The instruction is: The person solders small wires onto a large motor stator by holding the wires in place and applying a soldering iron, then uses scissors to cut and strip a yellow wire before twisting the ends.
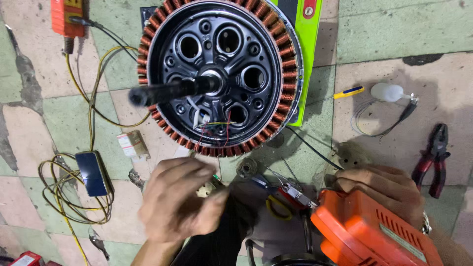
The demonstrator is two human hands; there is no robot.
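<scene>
The left hand hovers low in the middle of the view, its fingers curled in and pressed together around a small green-tipped part that pokes out just past the fingertips; what exactly it pinches is too blurred to tell. The right hand lies over the top of an orange power tool at the lower right, fingers wrapped down on its housing in a closed grip. Just above both hands stands a large motor stator, a black hub with round holes ringed by copper windings, with a dark shaft sticking out of its centre toward the left. Thin red, white and yellow wires spill from the lower part of the hub, near the left hand's fingertips. The stator rests on a worn tiled floor, partly over a bright green board. Between the two hands lie a pair of small yellow-handled cutters and a red clip-like piece. Farther right on the floor are red-handled pliers, a small white bottle and a screwdriver with a yellow and blue handle. To the left, a dark blue phone-like slab sits on a loose coil of yellow cable, and an orange device sits at the top left corner.
</scene>
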